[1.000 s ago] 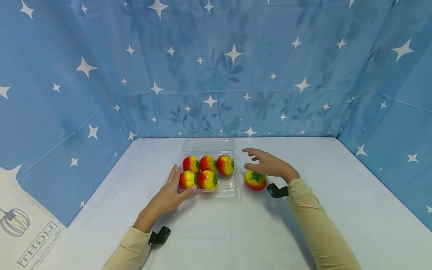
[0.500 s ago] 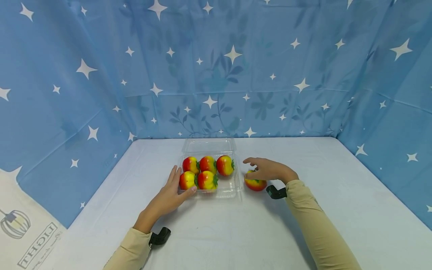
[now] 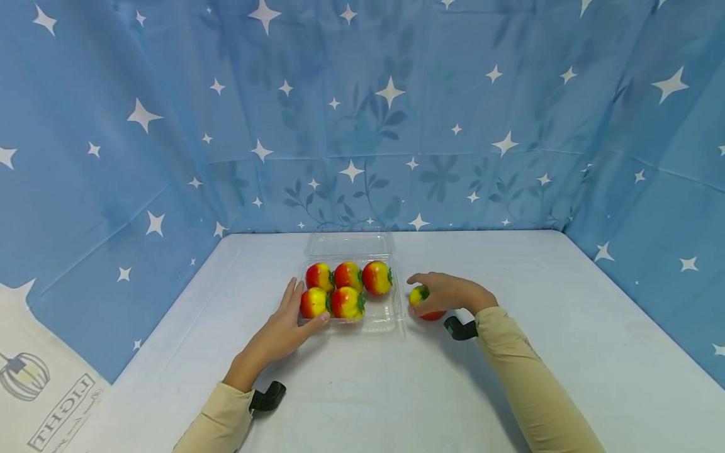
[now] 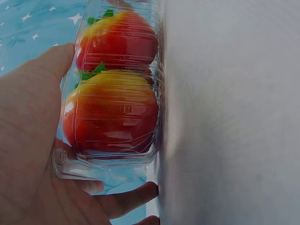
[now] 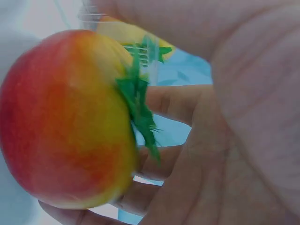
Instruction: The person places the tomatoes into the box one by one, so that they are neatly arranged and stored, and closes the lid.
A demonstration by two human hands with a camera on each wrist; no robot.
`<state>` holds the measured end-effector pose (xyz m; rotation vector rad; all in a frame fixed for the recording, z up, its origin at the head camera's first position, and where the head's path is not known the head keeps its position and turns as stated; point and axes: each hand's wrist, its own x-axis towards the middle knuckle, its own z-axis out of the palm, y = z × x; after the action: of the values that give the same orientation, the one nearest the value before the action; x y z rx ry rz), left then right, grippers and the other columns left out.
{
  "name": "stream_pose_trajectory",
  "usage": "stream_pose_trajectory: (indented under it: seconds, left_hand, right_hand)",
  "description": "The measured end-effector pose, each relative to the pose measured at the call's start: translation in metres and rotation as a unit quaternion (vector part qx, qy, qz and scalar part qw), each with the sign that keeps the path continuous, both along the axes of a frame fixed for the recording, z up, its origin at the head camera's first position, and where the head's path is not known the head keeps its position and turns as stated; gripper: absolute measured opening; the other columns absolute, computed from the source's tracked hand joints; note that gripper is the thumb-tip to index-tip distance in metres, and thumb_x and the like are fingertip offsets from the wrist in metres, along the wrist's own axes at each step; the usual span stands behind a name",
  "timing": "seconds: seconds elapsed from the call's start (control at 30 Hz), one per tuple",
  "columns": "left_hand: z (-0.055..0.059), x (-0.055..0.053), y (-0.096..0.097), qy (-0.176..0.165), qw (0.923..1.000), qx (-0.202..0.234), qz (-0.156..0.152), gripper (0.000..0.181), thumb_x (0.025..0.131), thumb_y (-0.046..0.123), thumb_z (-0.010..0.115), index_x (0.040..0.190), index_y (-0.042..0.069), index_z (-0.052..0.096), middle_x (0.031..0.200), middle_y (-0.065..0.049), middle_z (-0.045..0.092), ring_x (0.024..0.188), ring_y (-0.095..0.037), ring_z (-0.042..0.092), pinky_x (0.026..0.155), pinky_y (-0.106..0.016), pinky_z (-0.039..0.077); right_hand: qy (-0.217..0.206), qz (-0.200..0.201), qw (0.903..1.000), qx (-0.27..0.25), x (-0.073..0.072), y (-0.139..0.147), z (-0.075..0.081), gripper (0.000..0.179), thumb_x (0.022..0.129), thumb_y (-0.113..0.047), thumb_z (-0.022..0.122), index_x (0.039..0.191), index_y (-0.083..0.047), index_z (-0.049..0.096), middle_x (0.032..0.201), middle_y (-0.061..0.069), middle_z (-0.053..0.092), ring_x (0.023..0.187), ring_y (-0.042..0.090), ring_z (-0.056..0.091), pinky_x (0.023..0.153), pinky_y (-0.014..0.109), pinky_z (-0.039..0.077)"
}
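Note:
A clear plastic clamshell box [image 3: 386,309] stands on the table with its lid raised at the back. Inside sit several red-and-yellow persimmons [image 3: 347,302] with green leafy tops, three behind and two in front. My left hand [image 3: 281,332] lies at the box's front left corner, thumb against the rim and fingers spread along the side. To the right of the box, my right hand [image 3: 449,293] holds one loose persimmon [image 5: 65,122], fingers curved round its far side and thumb over the near side. That persimmon appears low at the table, its leaves facing the palm.
A white cloth covers the table [image 3: 351,396]. Blue star-patterned curtain [image 3: 362,126] hangs behind and at both sides. Printed cream cloth [image 3: 45,377] shows at the lower left. Bare box floor shows at its front right.
My right hand has come down from above the loose persimmon and its fingers now close round it. The left hand and the box have stayed in place.

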<state>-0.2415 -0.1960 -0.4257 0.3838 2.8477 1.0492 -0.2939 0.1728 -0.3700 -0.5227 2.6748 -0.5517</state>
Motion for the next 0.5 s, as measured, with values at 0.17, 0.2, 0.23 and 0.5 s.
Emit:
stream_pose_trajectory:
  seconds: [0.17,0.2,0.23,0.5]
  left_hand:
    - [0.0001,-0.0001,0.0002,0.002,1.0000,-0.002,-0.001,0.112,0.101,0.066,0.061,0.172,0.005,0.001,0.178,-0.018,-0.010,0.158,-0.052,0.019,0.121,-0.070,0.022]
    - [-0.0001,-0.0001,0.0001,0.003,1.0000,-0.002,-0.002,0.112,0.101,0.066,0.061,0.172,0.004,0.001,0.178,-0.019,-0.009,0.157,-0.053,0.019,0.121,-0.070,0.022]
    - [-0.0002,-0.0001,0.0001,0.003,1.0000,-0.003,-0.001,0.112,0.101,0.066,0.061,0.172,0.004,0.001,0.178,-0.018,-0.009,0.157,-0.053,0.019,0.121,-0.070,0.022]
    - [0.0006,0.0007,0.0006,-0.001,1.0000,-0.002,0.000,0.112,0.101,0.066,0.062,0.172,0.004,0.002,0.178,-0.018,-0.009,0.158,-0.052,0.017,0.121,-0.070,0.021]
  right_hand:
    - [-0.010,-0.013,0.9998,0.007,-0.0009,-0.0016,-0.0028,0.067,0.091,-0.035,0.081,0.151,-0.014,0.058,0.145,0.017,0.056,0.124,0.037,0.053,0.099,0.059,0.055]
    - [-0.010,-0.014,0.9998,0.009,-0.0015,-0.0015,-0.0031,0.067,0.091,-0.035,0.081,0.150,-0.014,0.058,0.143,0.017,0.057,0.123,0.037,0.053,0.098,0.059,0.056]
    - [-0.010,-0.016,0.9998,0.010,-0.0020,-0.0014,-0.0037,0.067,0.090,-0.034,0.082,0.149,-0.014,0.059,0.142,0.016,0.058,0.122,0.037,0.053,0.098,0.058,0.056]
    - [-0.002,-0.020,0.9998,0.006,-0.0063,0.0018,-0.0056,0.064,0.089,-0.034,0.083,0.145,-0.011,0.061,0.132,0.012,0.060,0.119,0.034,0.054,0.099,0.058,0.055]
